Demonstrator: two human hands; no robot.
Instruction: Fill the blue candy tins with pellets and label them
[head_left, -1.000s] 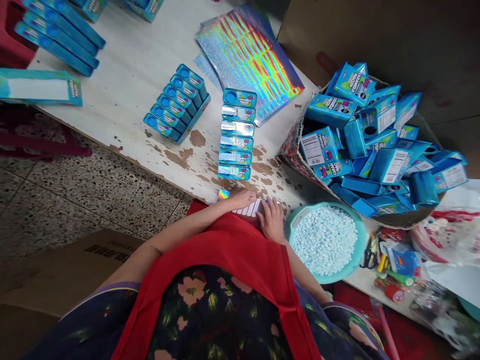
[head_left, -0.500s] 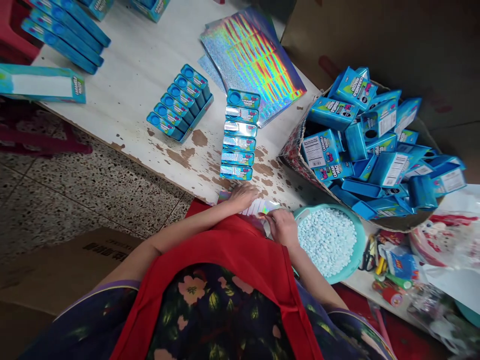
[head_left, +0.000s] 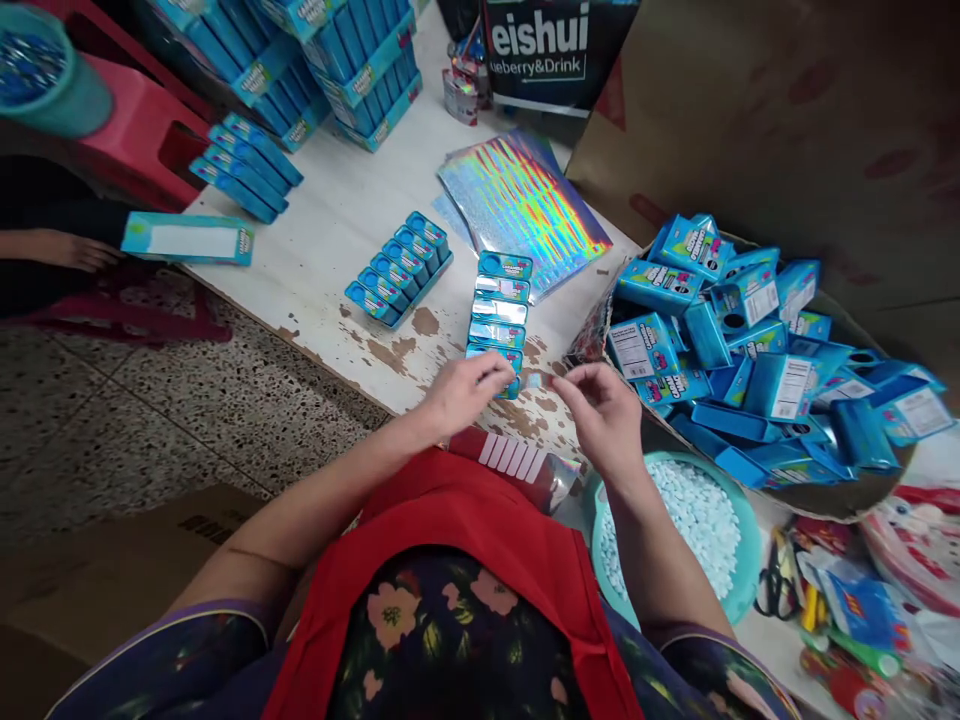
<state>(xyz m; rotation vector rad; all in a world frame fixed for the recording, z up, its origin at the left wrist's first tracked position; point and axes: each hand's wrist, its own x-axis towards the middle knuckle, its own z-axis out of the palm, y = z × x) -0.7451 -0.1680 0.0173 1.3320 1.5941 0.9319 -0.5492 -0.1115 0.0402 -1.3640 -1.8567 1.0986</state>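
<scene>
My right hand (head_left: 604,415) pinches a small clear sticker (head_left: 538,381) between thumb and fingertips, above the worn white table. My left hand (head_left: 466,392) has its fingers curled at the near end of a row of blue boxes (head_left: 499,311); whether it holds anything is too small to tell. Shiny strips lie across several boxes of that row. Close to my red apron is a sticker sheet (head_left: 513,458) with pale strips on it. Holographic sheets (head_left: 525,205) lie beyond the row, and a tray of blue boxes (head_left: 399,268) stands to its left.
A carton (head_left: 600,325) heaped with blue boxes stands at the right. Nearer me sits a turquoise basin (head_left: 750,545) of pale pieces. Scissors (head_left: 778,580) and packets lie beside it. Stacked trays (head_left: 367,75) stand far back; another person's hand (head_left: 79,250) shows at far left.
Both hands have risen from the sticker sheet by my apron toward the row of boxes, the right with the small sticker. The view has tilted up, showing more of the far table.
</scene>
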